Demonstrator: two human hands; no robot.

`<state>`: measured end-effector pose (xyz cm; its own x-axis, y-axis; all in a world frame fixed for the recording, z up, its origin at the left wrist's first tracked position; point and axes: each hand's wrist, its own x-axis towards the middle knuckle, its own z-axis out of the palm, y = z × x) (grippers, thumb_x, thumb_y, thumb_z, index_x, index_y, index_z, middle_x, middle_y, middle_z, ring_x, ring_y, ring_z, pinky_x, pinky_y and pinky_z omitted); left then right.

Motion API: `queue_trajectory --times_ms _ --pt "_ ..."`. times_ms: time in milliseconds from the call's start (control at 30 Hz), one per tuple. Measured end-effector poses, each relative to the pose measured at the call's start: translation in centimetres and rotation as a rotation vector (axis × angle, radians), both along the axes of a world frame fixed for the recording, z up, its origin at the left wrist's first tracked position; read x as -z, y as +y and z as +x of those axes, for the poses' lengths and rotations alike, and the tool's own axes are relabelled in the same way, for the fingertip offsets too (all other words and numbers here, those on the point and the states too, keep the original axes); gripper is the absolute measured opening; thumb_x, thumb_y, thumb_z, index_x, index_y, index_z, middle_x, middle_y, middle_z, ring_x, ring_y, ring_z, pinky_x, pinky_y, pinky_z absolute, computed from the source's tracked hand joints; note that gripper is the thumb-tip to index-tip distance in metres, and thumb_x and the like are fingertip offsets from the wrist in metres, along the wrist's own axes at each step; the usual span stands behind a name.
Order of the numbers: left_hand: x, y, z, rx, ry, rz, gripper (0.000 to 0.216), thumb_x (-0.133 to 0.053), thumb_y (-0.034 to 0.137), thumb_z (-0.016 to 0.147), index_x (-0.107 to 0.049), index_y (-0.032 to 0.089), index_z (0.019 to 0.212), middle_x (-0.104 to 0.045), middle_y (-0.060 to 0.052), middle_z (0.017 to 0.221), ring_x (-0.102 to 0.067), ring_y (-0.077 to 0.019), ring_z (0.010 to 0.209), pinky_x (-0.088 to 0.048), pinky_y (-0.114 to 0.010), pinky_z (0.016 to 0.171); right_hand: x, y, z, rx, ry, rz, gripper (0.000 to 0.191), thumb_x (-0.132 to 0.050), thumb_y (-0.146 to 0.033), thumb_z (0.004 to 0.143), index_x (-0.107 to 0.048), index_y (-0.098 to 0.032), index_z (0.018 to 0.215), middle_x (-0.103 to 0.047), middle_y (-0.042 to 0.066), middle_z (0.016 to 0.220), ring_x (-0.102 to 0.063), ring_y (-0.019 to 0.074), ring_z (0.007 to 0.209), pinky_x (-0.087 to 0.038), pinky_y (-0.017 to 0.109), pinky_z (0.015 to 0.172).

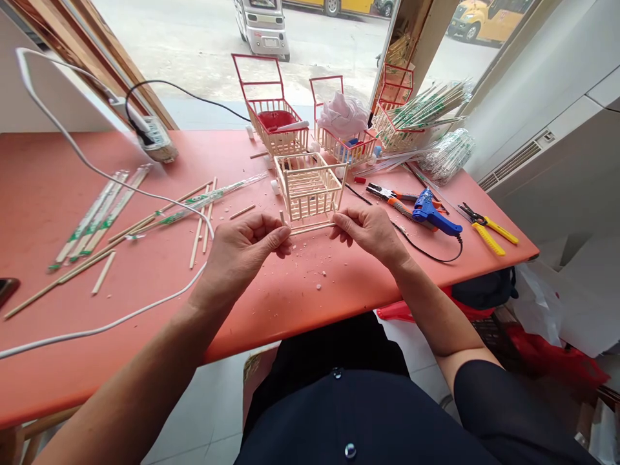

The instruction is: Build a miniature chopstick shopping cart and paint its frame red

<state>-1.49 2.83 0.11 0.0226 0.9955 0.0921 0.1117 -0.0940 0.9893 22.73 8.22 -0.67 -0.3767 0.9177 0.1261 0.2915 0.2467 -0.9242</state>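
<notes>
Pinched between the thumb and fingers of my left hand [256, 240] is the left end of a thin wooden stick frame [310, 228]. My right hand [365, 231] pinches its right end. A short upright piece rises from the frame beside my left fingertips; my fingers hide the joints. Just behind the frame stands a small cart of bare wooden sticks [314, 187] with slatted sides and a white wheel [276, 187] at its left. Whether the frame touches the cart, I cannot tell.
Behind are red-handled stick carts [278, 119], one holding white cloth [343, 115]. At right lie a blue glue gun [431, 210], pliers [387, 194] and yellow-handled wire strippers [489, 229]. Loose sticks [104, 272], wrapped chopsticks [99, 216] and a white cable [121, 321] occupy the left.
</notes>
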Motion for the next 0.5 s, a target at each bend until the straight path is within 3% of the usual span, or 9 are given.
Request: queue_trajectory --times_ms 133,233,367,500 --pt "0.1 0.2 -0.1 0.005 0.013 0.033 0.018 -0.08 0.03 0.086 -0.071 0.019 0.076 -0.071 -0.003 0.068 -0.064 -0.0156 0.061 -0.053 -0.028 0.063 0.0 0.5 0.2 -0.076 0.039 -0.105 0.058 -0.075 -0.074 0.087 -0.074 -0.016 0.081 -0.083 0.01 0.081 -0.068 0.0127 0.062 -0.052 0.022 0.051" --pt "0.0 0.3 -0.1 0.015 0.019 0.036 0.017 -0.08 0.029 0.086 -0.071 0.019 0.076 -0.07 -0.002 0.066 -0.063 -0.0151 0.059 -0.052 -0.028 0.062 -0.2 0.5 0.5 -0.103 0.03 -0.104 0.051 -0.077 -0.066 0.09 -0.073 -0.016 0.083 -0.084 0.01 0.085 -0.068 0.0124 0.066 -0.051 0.021 0.052" --pt "0.0 0.4 -0.1 0.038 0.021 0.002 0.024 -0.085 0.035 0.084 -0.07 0.019 0.075 -0.069 -0.004 0.067 -0.064 -0.0163 0.061 -0.053 -0.028 0.061 -0.3 0.0 0.9 -0.101 -0.006 -0.107 0.043 -0.073 -0.057 0.094 -0.073 -0.016 0.083 -0.084 0.01 0.087 -0.068 0.012 0.067 -0.051 0.021 0.055" --pt "0.4 0.6 -0.3 0.019 0.001 -0.04 0.032 -0.088 0.044 0.082 -0.069 0.019 0.075 -0.071 -0.005 0.073 -0.066 -0.0171 0.067 -0.054 -0.028 0.062 0.3 -0.7 1.7 -0.066 0.0 -0.129 0.045 -0.072 -0.059 0.094 -0.074 -0.016 0.084 -0.083 0.01 0.085 -0.066 0.0118 0.064 -0.049 0.022 0.054"
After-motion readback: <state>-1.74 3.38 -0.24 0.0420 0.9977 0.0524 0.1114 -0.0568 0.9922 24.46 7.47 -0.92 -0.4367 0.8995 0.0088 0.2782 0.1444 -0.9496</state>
